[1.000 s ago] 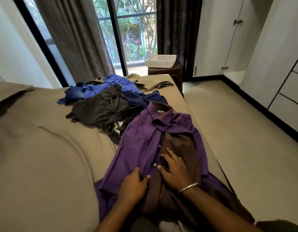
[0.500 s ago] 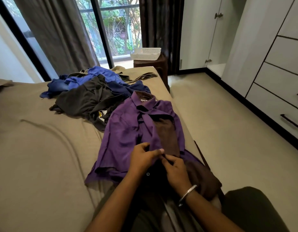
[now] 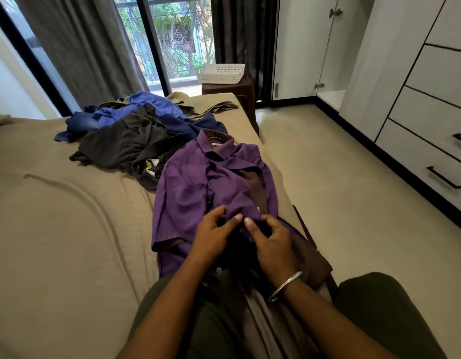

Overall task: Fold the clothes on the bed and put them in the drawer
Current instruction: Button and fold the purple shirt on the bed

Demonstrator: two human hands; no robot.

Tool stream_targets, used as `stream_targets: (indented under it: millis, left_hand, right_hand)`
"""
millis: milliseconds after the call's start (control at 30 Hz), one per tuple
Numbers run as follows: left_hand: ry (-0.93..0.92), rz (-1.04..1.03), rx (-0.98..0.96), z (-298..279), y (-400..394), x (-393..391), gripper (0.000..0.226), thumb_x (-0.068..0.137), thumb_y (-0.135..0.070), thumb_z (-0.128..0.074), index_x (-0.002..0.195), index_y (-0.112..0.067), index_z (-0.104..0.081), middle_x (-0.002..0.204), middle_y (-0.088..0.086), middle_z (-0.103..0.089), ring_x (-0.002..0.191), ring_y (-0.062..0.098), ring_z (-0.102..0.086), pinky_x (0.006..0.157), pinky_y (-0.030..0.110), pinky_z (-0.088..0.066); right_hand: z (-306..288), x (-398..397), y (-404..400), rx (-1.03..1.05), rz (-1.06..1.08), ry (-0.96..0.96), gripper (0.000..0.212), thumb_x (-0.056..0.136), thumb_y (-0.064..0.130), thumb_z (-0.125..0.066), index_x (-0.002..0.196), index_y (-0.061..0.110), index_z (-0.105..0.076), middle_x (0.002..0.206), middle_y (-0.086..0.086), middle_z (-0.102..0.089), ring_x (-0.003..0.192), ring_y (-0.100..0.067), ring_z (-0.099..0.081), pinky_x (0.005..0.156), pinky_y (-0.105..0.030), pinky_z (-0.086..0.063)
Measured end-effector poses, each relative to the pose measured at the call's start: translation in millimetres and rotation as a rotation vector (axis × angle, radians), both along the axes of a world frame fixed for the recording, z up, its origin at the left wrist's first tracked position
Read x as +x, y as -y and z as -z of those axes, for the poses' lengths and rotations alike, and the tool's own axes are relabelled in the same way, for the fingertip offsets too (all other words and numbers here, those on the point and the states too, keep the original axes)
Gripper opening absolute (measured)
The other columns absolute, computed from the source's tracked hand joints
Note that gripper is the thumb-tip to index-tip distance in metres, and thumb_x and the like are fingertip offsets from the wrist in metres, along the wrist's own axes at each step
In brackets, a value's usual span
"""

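A purple short-sleeved shirt (image 3: 188, 193) lies face up along the bed's right edge, collar away from me, its brown lining showing where the front gapes. My left hand (image 3: 215, 235) and my right hand (image 3: 272, 244) meet at the shirt's front opening, low on the chest. Both pinch the front edges of the fabric between thumb and fingers. A metal bangle sits on my right wrist. Behind the shirt lies a heap of black and blue clothes (image 3: 136, 130). White drawers (image 3: 431, 151) with black handles stand at the right.
The tan-sheeted bed (image 3: 56, 229) spreads to the left. A white perforated basket (image 3: 221, 73) rests on a brown stool beyond the bed's far corner. White wardrobe doors, a window with dark curtains and open beige floor (image 3: 340, 203) lie to the right.
Both hands went from pressing flat on the shirt to pinching its front edges together. The view shifted right, showing more of the drawers.
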State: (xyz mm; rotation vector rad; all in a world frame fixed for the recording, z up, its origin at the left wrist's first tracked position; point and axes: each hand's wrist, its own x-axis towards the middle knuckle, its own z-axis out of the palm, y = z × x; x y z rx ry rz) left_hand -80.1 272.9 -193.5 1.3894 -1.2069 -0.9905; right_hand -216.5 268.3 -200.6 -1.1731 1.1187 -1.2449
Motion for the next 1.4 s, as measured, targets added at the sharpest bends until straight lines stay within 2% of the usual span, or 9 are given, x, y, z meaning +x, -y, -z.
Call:
stream_targets:
  millis: [167,300,467,633,900,1000,1167,1300,1400]
  left_hand:
    - [-0.106,-0.090,0.077,-11,0,-3,0.017,0.088,-0.014,-0.066,0.073,-0.007,-0.061,0.065,0.003,-0.056,0.062,0.015,-0.051,0.058,0.025,-0.042]
    - [-0.440,0.030,0.471,-23,-2,-6,0.040,0.088,-0.052,-0.060,0.071,-0.015,-0.058,0.061,0.002,-0.046,0.051,0.014,-0.040,0.049,0.024,-0.027]
    - [-0.297,-0.108,0.240,-16,7,-11,0.027,0.085,-0.019,-0.073,0.061,-0.010,-0.063,0.060,0.008,-0.057,0.049,0.016,-0.051,0.047,0.024,-0.042]
    - [-0.320,-0.310,-0.061,-30,14,-6,0.025,0.090,-0.014,-0.068,0.093,0.011,-0.066,0.078,0.013,-0.066,0.070,0.016,-0.063,0.064,0.028,-0.055]
    - [-0.148,-0.449,0.024,-20,35,13,0.027,0.091,-0.025,-0.070,0.068,-0.011,-0.064,0.066,0.002,-0.069,0.063,0.012,-0.064,0.061,0.030,-0.055]
    - [-0.059,-0.518,0.065,-11,43,27,0.033,0.088,-0.037,-0.072,0.071,-0.009,-0.068,0.077,0.013,-0.072,0.074,0.024,-0.067,0.074,0.043,-0.055]
    - [0.117,-0.556,0.110,-12,50,34,0.046,0.091,-0.040,-0.067,0.075,0.003,-0.062,0.073,0.013,-0.066,0.069,0.024,-0.057,0.064,0.037,-0.044]
    - [0.211,-0.554,0.184,-1,52,43,0.046,0.090,-0.041,-0.068,0.077,0.003,-0.060,0.075,0.014,-0.063,0.076,0.027,-0.057,0.066,0.036,-0.039]
    - [0.351,-0.475,0.318,5,48,44,0.040,0.083,-0.039,-0.075,0.088,-0.001,-0.064,0.092,0.014,-0.069,0.091,0.032,-0.063,0.072,0.033,-0.043]
  right_hand:
    - [-8,-4,-10,-0.094,-0.069,0.062,0.017,0.100,0.025,-0.050,0.091,0.011,-0.054,0.069,0.001,-0.055,0.063,-0.011,-0.051,0.061,-0.023,-0.045]
    - [-17,-4,-14,-0.117,-0.254,0.006,0.012,0.102,0.018,-0.046,0.099,0.011,-0.056,0.081,0.005,-0.065,0.074,-0.005,-0.064,0.067,-0.020,-0.051]
    - [-17,-5,-20,0.031,-0.368,0.008,0.015,0.096,0.013,-0.061,0.109,0.008,-0.066,0.098,-0.008,-0.075,0.094,-0.021,-0.072,0.087,-0.037,-0.057]
    - [-20,-21,-23,0.111,-0.451,0.057,0.020,0.089,0.004,-0.066,0.109,0.004,-0.070,0.102,-0.009,-0.075,0.097,-0.025,-0.071,0.084,-0.032,-0.057]
    - [-13,-26,-32,-0.100,-0.424,-0.074,0.022,0.088,0.029,-0.071,0.097,0.009,-0.072,0.087,-0.011,-0.071,0.080,-0.034,-0.066,0.072,-0.040,-0.057]
    - [-12,-23,-37,-0.151,-0.471,-0.107,0.035,0.087,0.042,-0.065,0.104,0.011,-0.069,0.093,-0.010,-0.069,0.087,-0.035,-0.064,0.078,-0.049,-0.055]
    - [-14,-26,-43,-0.025,-0.453,0.071,0.034,0.083,0.033,-0.067,0.103,0.007,-0.061,0.089,-0.012,-0.068,0.078,-0.036,-0.061,0.074,-0.046,-0.052]
    - [-15,-34,-38,0.024,-0.566,-0.165,0.029,0.084,0.009,-0.074,0.107,0.013,-0.056,0.079,-0.009,-0.072,0.069,-0.025,-0.068,0.066,-0.039,-0.057]
    - [-5,-43,-33,0.117,-0.688,-0.544,0.026,0.086,0.015,-0.073,0.105,0.015,-0.055,0.079,-0.015,-0.069,0.065,-0.020,-0.062,0.068,-0.041,-0.056]
